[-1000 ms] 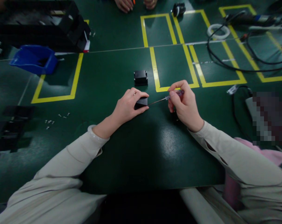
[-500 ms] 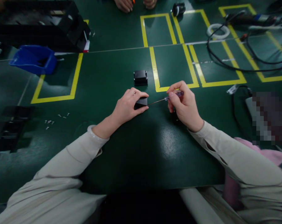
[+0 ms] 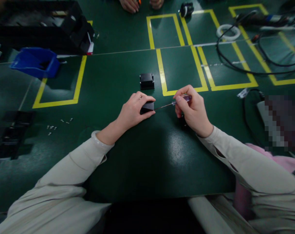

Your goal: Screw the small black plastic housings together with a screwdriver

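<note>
My left hand [image 3: 135, 109] grips a small black block [image 3: 147, 106] on the green table, thumb on the near side and fingers over the far side. In my right hand [image 3: 191, 107] is a screwdriver [image 3: 185, 98] with a clear purplish handle. Its thin shaft points left, and the tip meets the block's right end beside my left thumb. Just beyond stands a similar black block [image 3: 147, 81] with small screws at its sides. A dark part [image 3: 183, 121] lies partly hidden under my right hand.
Several loose screws [image 3: 52, 127] lie at left, near black parts [image 3: 11, 135]. Behind them are a blue bin [image 3: 35, 61] and a large black tray [image 3: 40, 39]. Cables [image 3: 225, 57] and a white ring [image 3: 228, 32] lie at right. Another person's hands [image 3: 130, 5] show at the far edge.
Almost nothing differs. My right hand and the screwdriver handle have shifted very slightly left; the tip stays at the block's end, and my left hand holds still.
</note>
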